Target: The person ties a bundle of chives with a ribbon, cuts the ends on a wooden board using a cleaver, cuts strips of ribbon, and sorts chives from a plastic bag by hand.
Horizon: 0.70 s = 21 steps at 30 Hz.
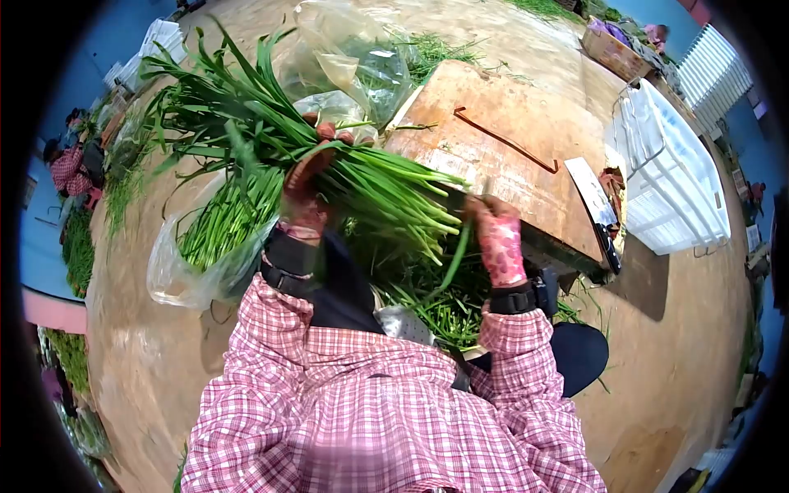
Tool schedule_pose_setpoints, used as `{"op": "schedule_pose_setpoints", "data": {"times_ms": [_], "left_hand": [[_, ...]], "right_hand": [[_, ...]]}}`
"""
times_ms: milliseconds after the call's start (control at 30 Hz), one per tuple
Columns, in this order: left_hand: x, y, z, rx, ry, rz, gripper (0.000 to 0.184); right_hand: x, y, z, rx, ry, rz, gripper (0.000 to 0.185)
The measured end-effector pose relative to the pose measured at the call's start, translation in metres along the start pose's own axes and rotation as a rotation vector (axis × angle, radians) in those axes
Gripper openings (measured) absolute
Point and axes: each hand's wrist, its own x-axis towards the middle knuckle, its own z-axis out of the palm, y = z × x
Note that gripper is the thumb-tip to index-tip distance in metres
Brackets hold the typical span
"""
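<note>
Clasping the long, leafy green bundle (382, 179) mid-length above the loose greens (452, 316), the left hand (307, 182) seemingly holds its stems together; the right hand (496, 222) apparently pinches a flat green strand (463, 253).

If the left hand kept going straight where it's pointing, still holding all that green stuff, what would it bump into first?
Probably the crumpled clear plastic just past the fingers of the left hand. Depth is unclear, so the hand and its leafy bunch might pass over it.
</note>
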Motion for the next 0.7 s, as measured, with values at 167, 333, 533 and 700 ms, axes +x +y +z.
{"op": "schedule_pose_setpoints", "data": {"times_ms": [167,333,533,700], "left_hand": [[0.006,0.017,-0.022,0.092,0.063,0.037,0.047],[0.013,-0.004,-0.019,0.057,0.11,-0.006,0.045],[0.009,-0.015,-0.009,-0.037,0.195,-0.113,0.034],[0.009,-0.015,-0.018,0.054,0.386,-0.265,0.026]], "right_hand": [[-0.001,0.041,-0.042,0.594,0.08,0.034,0.019],[-0.027,-0.032,-0.016,-0.194,-0.052,-0.628,0.027],[-0.025,-0.052,-0.012,-0.639,-0.26,-0.823,0.031],[-0.022,-0.042,-0.004,-0.923,-0.304,-0.915,0.022]]}}
